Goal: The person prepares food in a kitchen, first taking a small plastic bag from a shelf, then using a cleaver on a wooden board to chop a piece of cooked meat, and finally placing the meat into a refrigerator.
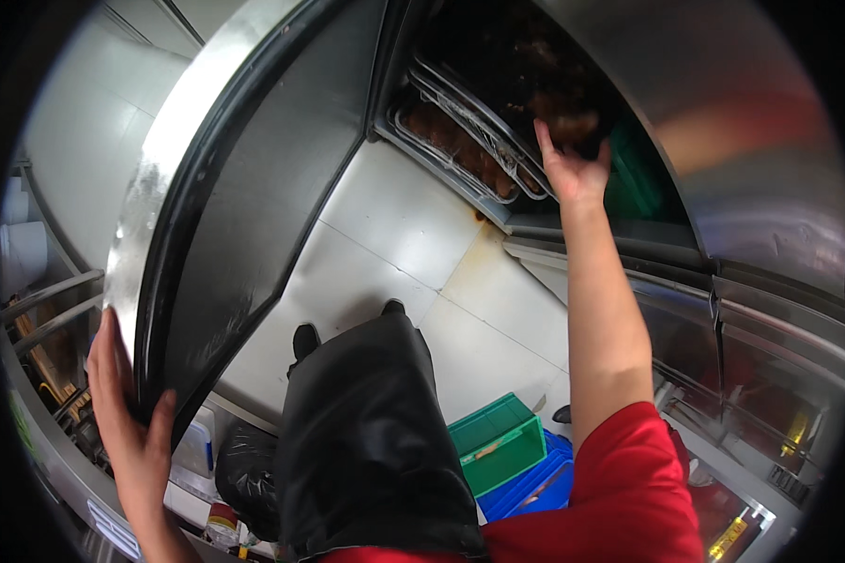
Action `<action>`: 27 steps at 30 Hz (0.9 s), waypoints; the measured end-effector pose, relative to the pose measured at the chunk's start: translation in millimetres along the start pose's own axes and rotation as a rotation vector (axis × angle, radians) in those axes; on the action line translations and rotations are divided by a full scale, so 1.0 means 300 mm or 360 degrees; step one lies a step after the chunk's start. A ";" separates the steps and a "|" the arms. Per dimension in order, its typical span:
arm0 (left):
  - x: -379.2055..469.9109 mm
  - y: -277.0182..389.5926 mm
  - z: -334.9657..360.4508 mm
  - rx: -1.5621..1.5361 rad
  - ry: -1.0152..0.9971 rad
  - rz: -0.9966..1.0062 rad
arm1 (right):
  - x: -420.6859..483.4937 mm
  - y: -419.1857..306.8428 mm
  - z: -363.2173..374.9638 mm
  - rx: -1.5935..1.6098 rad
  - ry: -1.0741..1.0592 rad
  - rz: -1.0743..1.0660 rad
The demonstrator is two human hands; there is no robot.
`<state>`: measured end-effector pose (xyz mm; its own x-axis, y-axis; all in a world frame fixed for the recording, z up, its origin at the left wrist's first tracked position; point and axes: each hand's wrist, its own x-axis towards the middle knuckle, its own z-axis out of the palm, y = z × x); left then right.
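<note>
My left hand (130,401) grips the edge of an open stainless-steel cabinet door (253,169) with a black gasket, at the left. My right hand (576,169) reaches into the dark cabinet interior, palm up with the fingers spread; nothing is seen resting in it. Just beyond its fingertips is a brown, blurred item (567,119), too dark to name. Left of this hand, metal trays (422,134) hold brown food under clear plastic wrap. A green plastic container (634,176) stands inside, to the right of the hand.
Green (500,440) and blue (528,500) plastic crates sit on the tiled floor at the lower right. A black plastic bag (246,478) lies at the lower left, near a metal-framed counter. Steel cabinet fronts (767,352) run along the right. Another person's shoe (562,414) shows beside the crates.
</note>
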<state>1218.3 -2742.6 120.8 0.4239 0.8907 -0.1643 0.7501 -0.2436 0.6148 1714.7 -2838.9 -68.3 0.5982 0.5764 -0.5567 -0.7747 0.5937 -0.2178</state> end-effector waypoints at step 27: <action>-0.255 0.234 0.145 -0.0432 -0.1124 0.0659 | -0.896 0.123 -0.200 -0.1027 0.0473 -0.0104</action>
<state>1260.7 -2844.5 142.9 0.9204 0.2810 -0.2720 0.3563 -0.3157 0.8794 1513.1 -3005.8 25.2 0.6376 0.3188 -0.7014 -0.7609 0.1177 -0.6382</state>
